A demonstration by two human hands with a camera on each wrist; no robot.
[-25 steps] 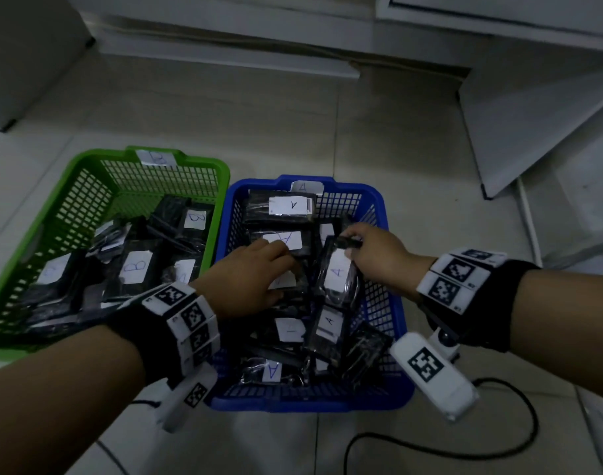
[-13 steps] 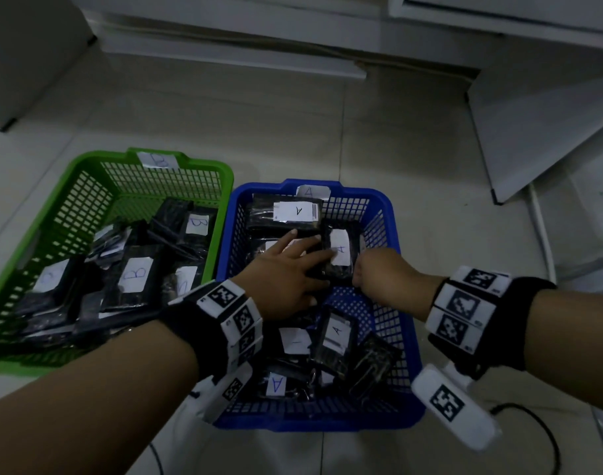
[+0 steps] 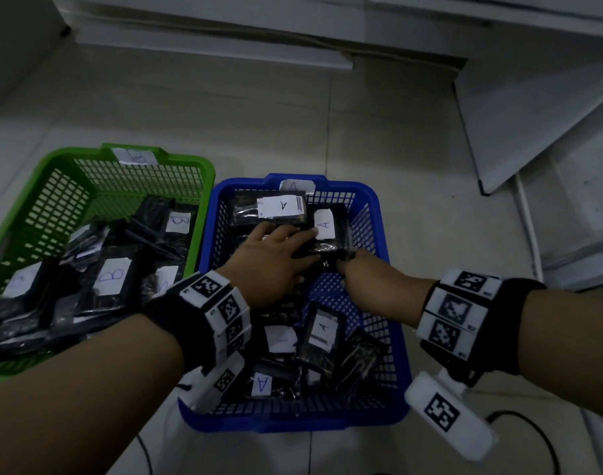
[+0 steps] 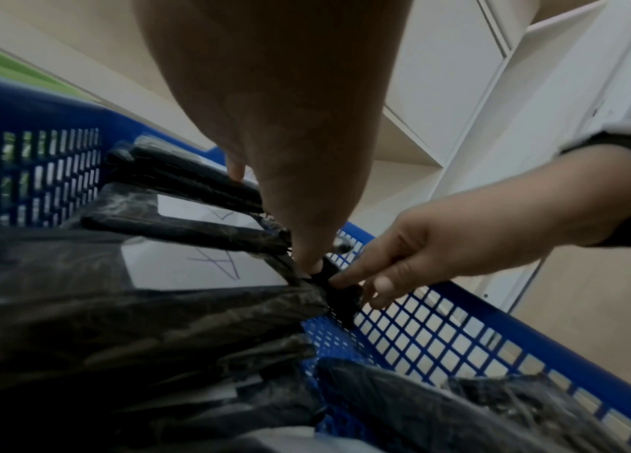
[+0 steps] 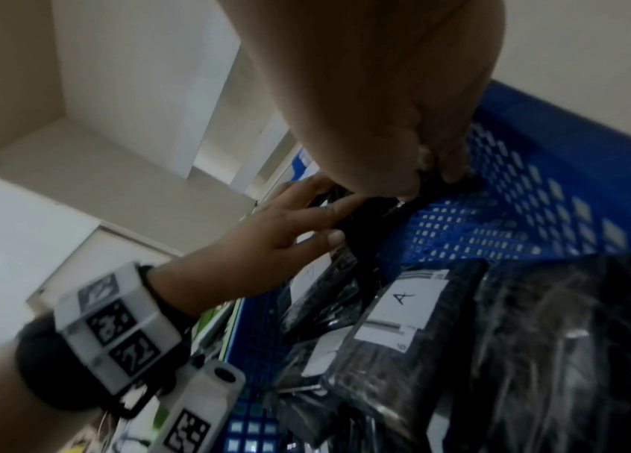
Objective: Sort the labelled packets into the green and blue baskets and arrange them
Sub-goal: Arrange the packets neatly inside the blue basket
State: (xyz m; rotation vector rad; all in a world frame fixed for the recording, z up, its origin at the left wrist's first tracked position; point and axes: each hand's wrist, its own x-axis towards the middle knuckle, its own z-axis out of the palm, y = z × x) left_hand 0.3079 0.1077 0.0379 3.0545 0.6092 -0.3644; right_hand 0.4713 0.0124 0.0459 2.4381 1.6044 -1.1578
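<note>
A blue basket on the floor holds black packets labelled A. To its left a green basket holds packets labelled B. My left hand lies flat with spread fingers on the stacked packets at the blue basket's back. My right hand pinches the near edge of an A packet lying in the back right corner. In the left wrist view my left hand presses on the stack beside my right hand. The right wrist view shows my right hand pinching black wrap against the basket.
Several loose A packets lie tumbled in the blue basket's front half. A bare patch of basket floor shows mid-basket. White boards lean at the right. A black cable runs over the floor tiles near my right wrist.
Both hands have moved toward the blue basket's back. The right hand carried the A packet from mid-basket into the back right corner. The left hand's fingers flattened onto the stack.
</note>
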